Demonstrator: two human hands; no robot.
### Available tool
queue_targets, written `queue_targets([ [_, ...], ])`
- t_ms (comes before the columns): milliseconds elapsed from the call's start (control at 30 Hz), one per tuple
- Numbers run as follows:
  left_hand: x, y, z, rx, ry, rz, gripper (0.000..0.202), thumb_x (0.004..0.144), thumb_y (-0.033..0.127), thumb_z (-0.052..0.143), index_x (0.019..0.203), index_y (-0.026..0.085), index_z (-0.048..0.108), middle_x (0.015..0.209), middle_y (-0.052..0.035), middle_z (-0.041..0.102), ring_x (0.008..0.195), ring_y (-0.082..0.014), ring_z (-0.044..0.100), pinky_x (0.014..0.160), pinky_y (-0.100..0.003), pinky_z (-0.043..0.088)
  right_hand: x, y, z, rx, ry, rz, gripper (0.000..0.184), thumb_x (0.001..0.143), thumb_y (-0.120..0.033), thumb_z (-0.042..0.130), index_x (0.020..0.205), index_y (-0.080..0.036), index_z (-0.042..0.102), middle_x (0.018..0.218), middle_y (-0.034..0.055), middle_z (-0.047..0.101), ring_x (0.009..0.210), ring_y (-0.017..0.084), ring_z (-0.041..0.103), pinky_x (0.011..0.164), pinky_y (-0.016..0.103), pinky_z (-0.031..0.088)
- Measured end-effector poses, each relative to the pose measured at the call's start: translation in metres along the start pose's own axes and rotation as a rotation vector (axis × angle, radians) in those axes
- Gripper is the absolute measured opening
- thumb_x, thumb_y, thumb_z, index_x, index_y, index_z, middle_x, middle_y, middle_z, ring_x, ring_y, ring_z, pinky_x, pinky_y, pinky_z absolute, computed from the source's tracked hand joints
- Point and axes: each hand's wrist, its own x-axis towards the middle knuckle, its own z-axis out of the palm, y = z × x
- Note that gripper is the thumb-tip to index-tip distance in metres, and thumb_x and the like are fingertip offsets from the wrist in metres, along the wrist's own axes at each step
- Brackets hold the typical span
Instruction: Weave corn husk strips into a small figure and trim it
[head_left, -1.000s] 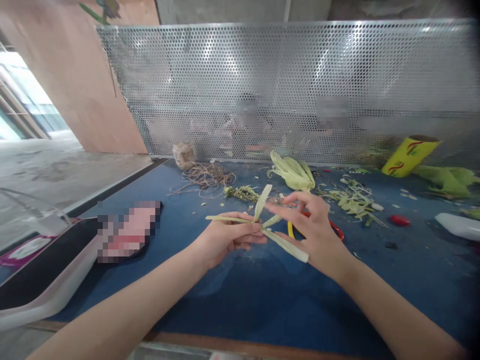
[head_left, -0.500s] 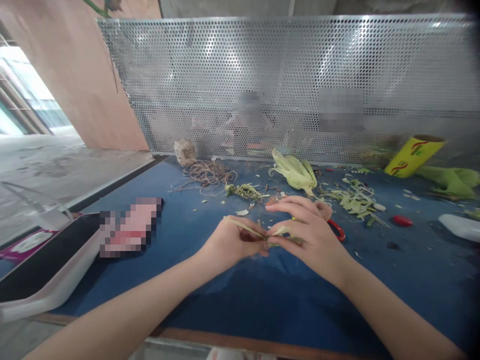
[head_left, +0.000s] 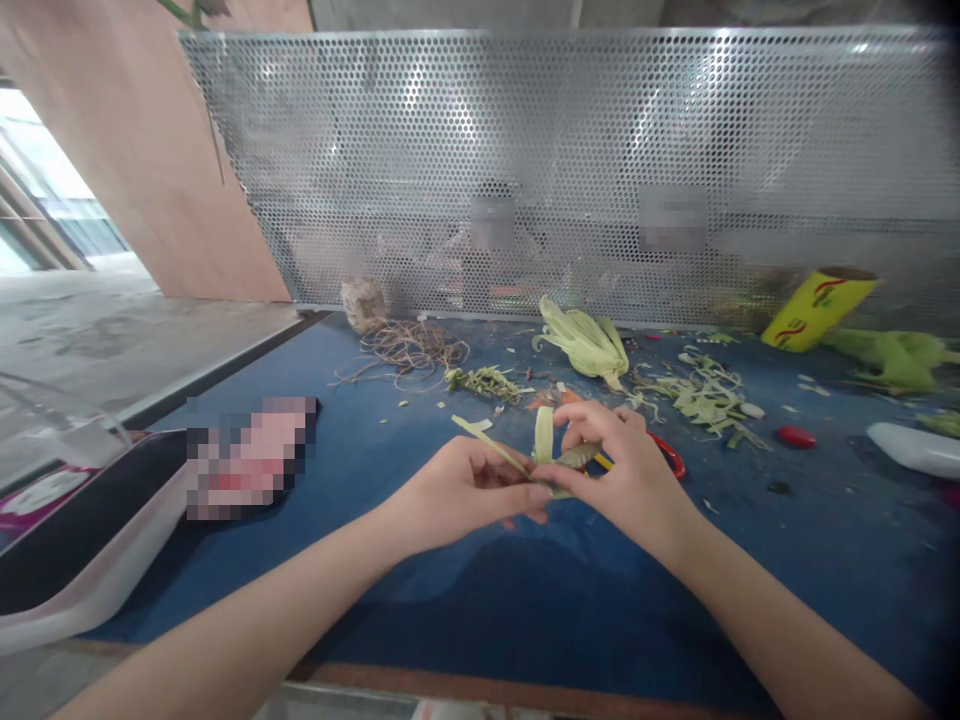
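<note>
Over the middle of the blue table, my left hand point(head_left: 480, 485) is closed, thumb against fingers, on narrow pale-green strips of corn husk point(head_left: 544, 435). One strip sticks out past the left hand's knuckles; another rises in a bend between the hands. My right hand point(head_left: 626, 455) meets it from the other side, thumb and fingers pinching the same husk work and a darker folded piece point(head_left: 579, 456). The exact join is hidden by the fingers. Just behind the right hand lies a red curved handle point(head_left: 673, 457), partly covered. A whole corn husk point(head_left: 585, 345) lies beyond the hands.
Husk scraps point(head_left: 709, 395) litter the right side, near a red oval object point(head_left: 796, 436) and a white object point(head_left: 911, 448). A yellow tube point(head_left: 817, 312) stands tilted at the back right. Tangled twine point(head_left: 412, 348) lies back left. A perforated metal screen point(head_left: 525, 130) closes the far edge.
A husk strip now stands up in a bend between my hands. The right fingers have curled and turned, showing the darker folded piece. The view has shifted slightly.
</note>
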Motion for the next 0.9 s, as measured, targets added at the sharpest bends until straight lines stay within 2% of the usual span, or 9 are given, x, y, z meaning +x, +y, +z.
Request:
queue_targets([
  [100, 0.000, 0.001, -0.001, -0.035, 0.040, -0.045, 0.014, 0.068, 0.024, 0.067, 0.074, 0.012, 0.067, 0.062, -0.0035, 0.069, 0.060, -0.0136, 0.063, 0.052, -0.019, 0.044, 0.000, -0.003, -0.003, 0.130, -0.066, 0.043, 0.027, 0.072, -0.035, 0.063, 0.092, -0.023, 0.049, 0.064, -0.0023, 0.061, 0.069, 0.019, 0.057, 0.076, 0.037, 0.039],
  [233, 0.002, 0.001, -0.003, -0.090, 0.109, -0.078, 0.008, 0.069, 0.019, 0.065, 0.069, 0.012, 0.065, 0.055, -0.0013, 0.066, 0.052, -0.0104, 0.059, 0.048, -0.018, 0.041, 0.002, 0.001, -0.014, 0.403, -0.112, 0.195, 0.017, 0.085, -0.033, 0.045, 0.096, -0.023, 0.051, 0.070, -0.0005, 0.064, 0.066, 0.015, 0.060, 0.061, 0.026, 0.045],
  [267, 0.002, 0.000, -0.004, -0.098, 0.115, -0.087, 0.008, 0.069, 0.019, 0.065, 0.068, 0.012, 0.065, 0.053, -0.0007, 0.066, 0.050, -0.0099, 0.059, 0.047, -0.017, 0.041, 0.002, 0.002, -0.017, 0.456, -0.122, 0.199, 0.017, 0.086, -0.032, 0.043, 0.097, -0.023, 0.053, 0.073, 0.0003, 0.065, 0.069, 0.015, 0.061, 0.064, 0.025, 0.045],
  [433, 0.003, -0.002, -0.003, -0.107, 0.078, -0.086, 0.007, 0.069, 0.019, 0.066, 0.068, 0.012, 0.064, 0.053, 0.0005, 0.063, 0.050, -0.0097, 0.059, 0.047, -0.018, 0.042, 0.002, 0.002, -0.023, 0.702, -0.347, 0.048, 0.025, 0.090, -0.028, 0.038, 0.095, -0.020, 0.061, 0.086, 0.0033, 0.066, 0.085, 0.015, 0.060, 0.078, 0.026, 0.046],
  [500, 0.002, -0.002, -0.002, -0.109, 0.045, -0.065, 0.006, 0.068, 0.017, 0.066, 0.068, 0.012, 0.063, 0.056, 0.0009, 0.063, 0.053, -0.0107, 0.060, 0.048, -0.018, 0.043, 0.001, -0.001, -0.020, 0.683, -0.416, 0.020, 0.025, 0.090, -0.025, 0.037, 0.095, -0.020, 0.061, 0.088, 0.0031, 0.064, 0.086, 0.014, 0.059, 0.080, 0.026, 0.045],
  [600, 0.001, -0.001, -0.001, -0.101, -0.003, -0.049, 0.010, 0.066, 0.020, 0.068, 0.070, 0.012, 0.062, 0.058, 0.0006, 0.063, 0.056, -0.0118, 0.061, 0.050, -0.019, 0.044, 0.000, -0.005, -0.015, 0.606, -0.445, 0.022, 0.021, 0.090, -0.019, 0.037, 0.094, -0.021, 0.058, 0.085, 0.0019, 0.061, 0.082, 0.012, 0.058, 0.078, 0.025, 0.046],
  [767, -0.001, 0.003, 0.001, -0.097, -0.012, -0.061, 0.027, 0.074, 0.037, 0.060, 0.069, 0.011, 0.063, 0.060, -0.0041, 0.066, 0.055, -0.0135, 0.061, 0.051, -0.022, 0.046, -0.001, -0.004, -0.012, 0.709, -0.411, 0.006, 0.012, 0.090, -0.013, 0.030, 0.092, -0.021, 0.039, 0.077, 0.0009, 0.056, 0.076, 0.011, 0.057, 0.073, 0.026, 0.048],
  [833, -0.001, 0.004, 0.003, -0.114, -0.010, -0.088, 0.031, 0.077, 0.040, 0.056, 0.068, 0.011, 0.063, 0.060, -0.0050, 0.067, 0.055, -0.0139, 0.062, 0.052, -0.022, 0.046, -0.001, -0.002, -0.012, 0.671, -0.407, 0.005, 0.008, 0.090, -0.016, 0.032, 0.091, -0.022, 0.037, 0.074, 0.0006, 0.055, 0.073, 0.011, 0.057, 0.070, 0.026, 0.049],
  [900, -0.002, 0.005, 0.004, -0.108, -0.016, -0.098, 0.030, 0.077, 0.037, 0.057, 0.066, 0.010, 0.063, 0.061, -0.0055, 0.068, 0.054, -0.0130, 0.061, 0.054, -0.022, 0.047, -0.001, 0.000, -0.011, 0.539, -0.338, 0.032, 0.006, 0.089, -0.022, 0.037, 0.092, -0.021, 0.042, 0.076, 0.0011, 0.055, 0.071, 0.012, 0.056, 0.067, 0.025, 0.049],
])
